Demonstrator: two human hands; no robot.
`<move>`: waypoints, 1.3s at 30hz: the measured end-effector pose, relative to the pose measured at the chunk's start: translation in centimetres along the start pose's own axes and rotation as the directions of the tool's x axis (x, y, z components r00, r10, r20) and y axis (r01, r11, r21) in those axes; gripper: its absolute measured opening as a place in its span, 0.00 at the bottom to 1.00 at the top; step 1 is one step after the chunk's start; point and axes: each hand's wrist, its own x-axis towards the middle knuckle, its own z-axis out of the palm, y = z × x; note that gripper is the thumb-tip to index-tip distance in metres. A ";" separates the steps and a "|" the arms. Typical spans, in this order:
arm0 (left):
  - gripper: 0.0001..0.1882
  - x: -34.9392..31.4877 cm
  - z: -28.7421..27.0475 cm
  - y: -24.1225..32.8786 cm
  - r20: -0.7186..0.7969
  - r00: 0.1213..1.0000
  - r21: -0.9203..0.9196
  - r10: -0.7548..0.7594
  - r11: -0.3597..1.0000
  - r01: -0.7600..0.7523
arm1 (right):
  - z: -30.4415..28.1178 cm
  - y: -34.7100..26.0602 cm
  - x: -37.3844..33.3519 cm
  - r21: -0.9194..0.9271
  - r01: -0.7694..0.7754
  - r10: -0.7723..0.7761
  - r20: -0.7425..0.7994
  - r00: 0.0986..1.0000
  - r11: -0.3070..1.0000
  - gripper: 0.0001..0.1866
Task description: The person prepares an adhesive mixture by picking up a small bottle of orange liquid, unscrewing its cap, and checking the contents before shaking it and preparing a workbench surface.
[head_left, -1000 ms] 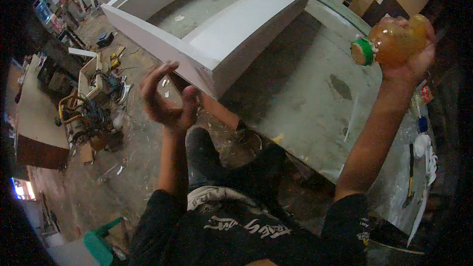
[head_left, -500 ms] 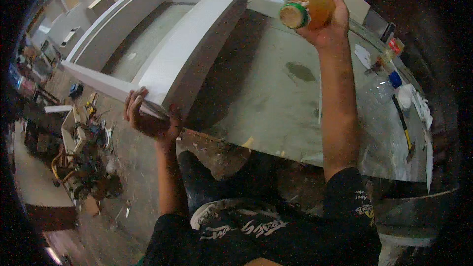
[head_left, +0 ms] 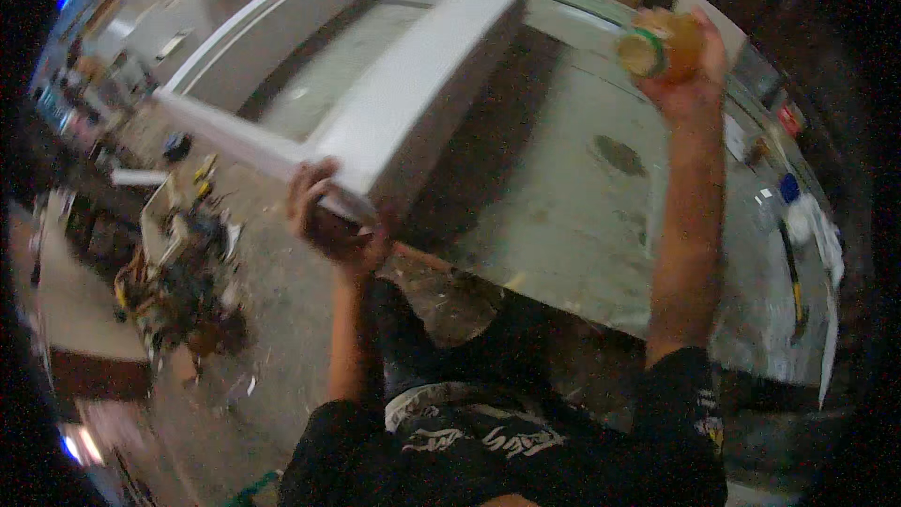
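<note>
My right hand (head_left: 694, 70) is raised over the far right of the table and closed around a plastic bottle (head_left: 683, 41) of amber liquid. The bottle lies tilted sideways, its green-ringed cap (head_left: 640, 53) pointing left. At the near corner of a large white panel frame (head_left: 413, 70), my left hand (head_left: 340, 225) has its fingers bent over the edge and the thumb on the other side. A pale edge shows between them, seemingly the frame's corner, though blur softens it. The frame stands on the left part of the table.
The greenish tabletop (head_left: 563, 225) carries a dark stain. Along its right edge lie a yellow-and-black handled tool (head_left: 796, 282), a blue-capped clear bottle (head_left: 771, 197) and crumpled white material (head_left: 817, 230). Tools and scraps (head_left: 178, 272) clutter the floor at left.
The whole scene has shifted right in the picture as the view turned. My right hand with the bottle has also moved slightly right over the table. My left hand stays at the frame's corner.
</note>
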 end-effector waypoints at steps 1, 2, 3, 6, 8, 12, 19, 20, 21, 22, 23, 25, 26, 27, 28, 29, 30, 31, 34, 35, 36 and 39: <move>0.34 -0.7 0.8 -0.2 -0.025 0.999 -0.021 -0.035 0.999 0.034 | -1.4 -0.1 0.4 0.023 -0.009 0.007 0.048 0.999 1.000 0.25; 0.34 -0.8 0.9 -0.5 -0.030 0.999 -0.038 -0.024 0.999 0.023 | -2.6 0.2 1.3 0.049 -0.032 0.026 0.107 0.994 0.998 0.25; 0.33 -0.1 0.1 -0.4 0.047 0.999 0.000 0.002 1.000 -0.002 | -1.0 1.5 1.3 0.071 0.076 -0.060 -0.201 0.978 0.995 0.25; 0.29 -0.8 0.3 -1.7 -0.070 0.997 0.008 0.015 1.000 -0.015 | -2.0 1.7 2.8 0.092 0.031 -0.011 -0.210 0.978 0.995 0.33; 0.28 -1.5 0.1 -1.8 -0.102 0.995 0.013 0.021 1.000 -0.020 | -7.0 2.0 4.2 0.154 -0.034 0.035 -0.007 0.999 0.987 0.32; 0.29 0.5 0.0 -1.3 -0.173 0.985 -0.091 0.020 0.995 -0.036 | -8.3 4.3 4.4 0.073 -0.009 0.011 -0.021 1.000 0.997 0.28; 0.30 2.6 -4.3 -0.2 0.264 0.956 -0.043 -0.131 0.988 0.147 | -8.5 7.4 3.6 0.251 -0.153 0.219 -0.261 0.940 0.956 0.25; 0.30 3.1 -4.5 -0.1 0.377 0.904 -0.012 -0.201 0.975 0.221 | -8.8 7.8 3.4 0.238 -0.189 0.251 -0.265 0.931 0.953 0.25; 0.30 4.7 -4.7 -0.4 0.372 0.907 -0.004 -0.197 0.977 0.214 | -6.6 8.4 3.1 0.157 -0.186 0.235 -0.403 0.885 0.970 0.25; 0.32 5.6 -5.2 -0.2 0.465 0.866 0.000 -0.184 0.978 0.208 | -3.7 8.8 2.4 0.210 -0.203 0.277 -0.435 0.857 0.957 0.23; 0.34 5.8 -5.6 -0.2 0.549 0.821 -0.010 -0.158 0.981 0.196 | -1.6 9.3 1.5 0.259 -0.202 0.305 -0.466 0.831 0.945 0.21; 0.36 7.1 -7.3 -0.8 0.646 0.753 0.015 -0.123 0.989 0.149 | 1.9 9.1 0.2 0.236 -0.250 0.339 -0.516 0.787 0.939 0.21; 0.38 7.8 -8.2 -1.5 0.734 0.673 0.029 -0.088 0.995 0.099 | 3.5 9.0 -0.3 0.215 -0.293 0.363 -0.567 0.739 0.932 0.21; 0.42 8.4 -8.9 -2.0 0.796 0.592 0.031 -0.122 0.986 0.161 | 4.9 8.9 -0.8 0.211 -0.297 0.364 -0.570 0.736 0.931 0.21; 0.42 9.0 -9.5 -2.7 0.797 0.592 0.030 -0.124 0.986 0.166 | 6.4 8.7 -1.3 0.272 -0.306 0.409 -0.602 0.685 0.912 0.21; 0.44 9.6 -9.9 -3.6 0.857 0.500 0.062 -0.127 0.988 0.144 | 7.8 8.5 -1.7 0.333 -0.309 0.454 -0.629 0.631 0.891 0.21; 0.46 10.4 -10.3 -4.6 0.907 0.400 0.091 -0.130 0.989 0.116 | 9.4 8.3 -2.2 0.334 -0.307 0.453 -0.632 0.628 0.891 0.21; 0.51 11.2 -10.6 -5.5 0.914 0.373 0.109 -0.160 0.982 0.153 | 11.1 8.0 -2.7 0.349 -0.309 0.465 -0.625 0.627 0.885 0.21; 0.42 13.5 -11.7 -8.9 0.948 0.299 0.081 -0.110 0.991 0.109 | 13.7 8.2 -3.6 0.389 -0.271 0.469 -0.622 0.627 0.880 0.21; 0.44 13.2 -12.4 -10.8 0.936 0.323 0.081 -0.137 0.980 0.180 | 14.3 8.4 -3.6 0.415 -0.242 0.467 -0.620 0.630 0.877 0.20; 0.44 13.8 -12.9 -12.7 0.921 0.357 0.080 -0.158 0.971 0.225 | 14.7 8.9 -3.7 0.412 -0.232 0.459 -0.631 0.626 0.881 0.20; 0.46 16.1 -14.8 -19.5 0.825 0.446 0.282 -0.346 0.937 0.206 | 15.6 10.7 -4.0 0.254 -0.213 0.331 -0.752 0.570 0.944 0.21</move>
